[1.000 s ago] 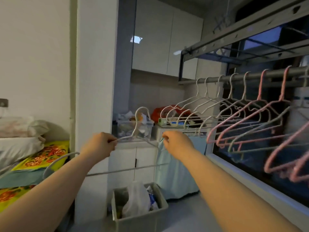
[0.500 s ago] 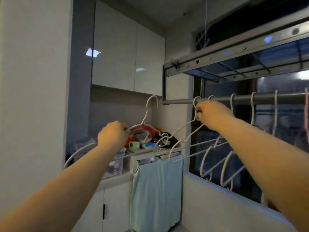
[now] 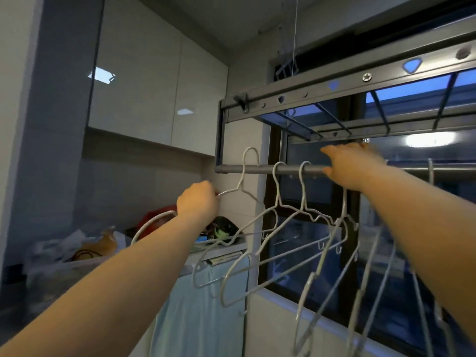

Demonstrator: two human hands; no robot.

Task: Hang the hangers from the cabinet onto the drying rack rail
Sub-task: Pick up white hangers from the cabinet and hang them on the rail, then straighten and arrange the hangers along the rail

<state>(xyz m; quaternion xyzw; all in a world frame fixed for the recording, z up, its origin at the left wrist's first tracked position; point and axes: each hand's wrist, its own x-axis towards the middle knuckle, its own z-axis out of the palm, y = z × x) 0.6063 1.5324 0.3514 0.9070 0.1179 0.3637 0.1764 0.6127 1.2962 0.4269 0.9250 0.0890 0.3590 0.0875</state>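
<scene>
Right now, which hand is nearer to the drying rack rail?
Right. The right hand overlaps the drying rack rail; the left hand is lower, below its left end, gripping a white hanger.

no readable text, no labels, no brands, no numbers anywhere in view
</scene>
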